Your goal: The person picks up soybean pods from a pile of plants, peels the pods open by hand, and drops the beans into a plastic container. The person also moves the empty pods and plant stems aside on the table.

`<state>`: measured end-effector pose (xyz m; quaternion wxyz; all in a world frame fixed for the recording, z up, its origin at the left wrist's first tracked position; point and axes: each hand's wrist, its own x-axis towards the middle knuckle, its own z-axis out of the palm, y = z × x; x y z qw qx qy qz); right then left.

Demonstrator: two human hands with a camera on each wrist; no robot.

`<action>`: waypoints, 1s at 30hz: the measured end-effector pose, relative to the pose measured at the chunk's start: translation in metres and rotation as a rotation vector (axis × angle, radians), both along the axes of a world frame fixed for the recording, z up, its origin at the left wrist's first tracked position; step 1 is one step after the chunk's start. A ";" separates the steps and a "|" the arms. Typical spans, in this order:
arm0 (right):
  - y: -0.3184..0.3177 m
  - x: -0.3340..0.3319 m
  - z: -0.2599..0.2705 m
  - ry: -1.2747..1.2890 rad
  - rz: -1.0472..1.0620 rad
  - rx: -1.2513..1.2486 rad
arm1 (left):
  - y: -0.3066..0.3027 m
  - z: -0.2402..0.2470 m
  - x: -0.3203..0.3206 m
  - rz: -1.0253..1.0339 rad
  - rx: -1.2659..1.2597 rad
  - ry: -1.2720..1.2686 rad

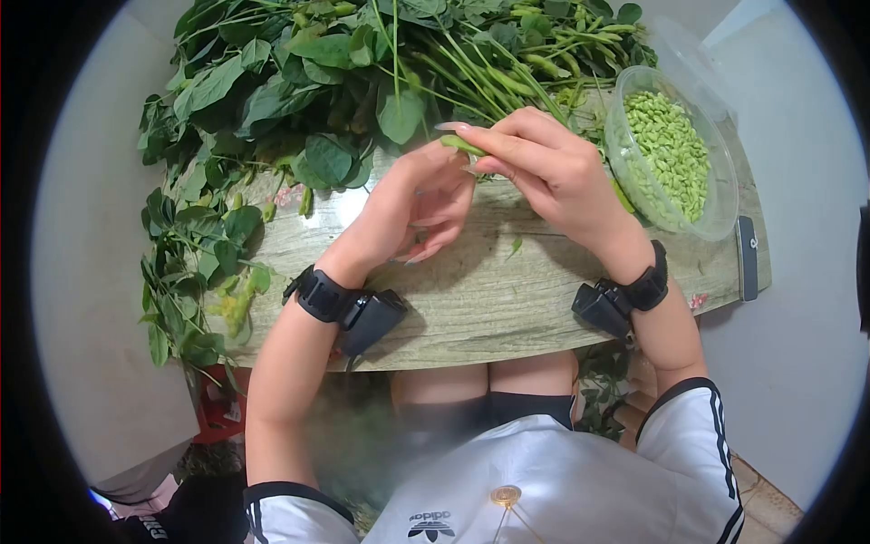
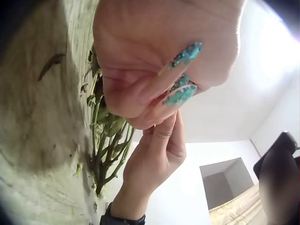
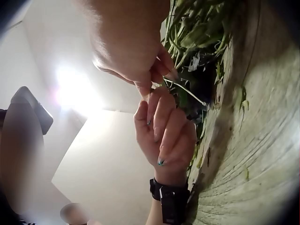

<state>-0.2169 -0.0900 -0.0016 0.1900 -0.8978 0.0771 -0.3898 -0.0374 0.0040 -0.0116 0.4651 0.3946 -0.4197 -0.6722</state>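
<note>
A green soybean pod is between my two hands, above the near side of the leafy plants. The right hand pinches it between thumb and fingertips. My left hand meets the pod from the other side with thumb and index finger, its remaining fingers curled toward the palm. In the left wrist view, the left hand hides the pod, and its long glittery turquoise nails show. From the right wrist, the fingertips of the right hand and the left hand come together.
Leafy soybean plants with pods are heaped across the table's far side and left edge. At the right, a clear plastic tub holds shelled green beans. Beside it, a dark phone-like slab lies on the wood-patterned table.
</note>
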 end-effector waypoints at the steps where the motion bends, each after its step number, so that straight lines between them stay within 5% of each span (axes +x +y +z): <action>1: 0.000 0.000 0.000 0.002 0.002 0.002 | 0.001 0.000 0.000 0.002 0.002 0.002; 15: -0.001 0.004 -0.009 0.014 0.021 -0.048 | 0.001 -0.003 -0.009 0.087 0.116 0.196; 30: 0.008 0.006 -0.006 -0.071 -0.011 -0.017 | 0.007 -0.001 -0.008 0.111 -0.045 0.061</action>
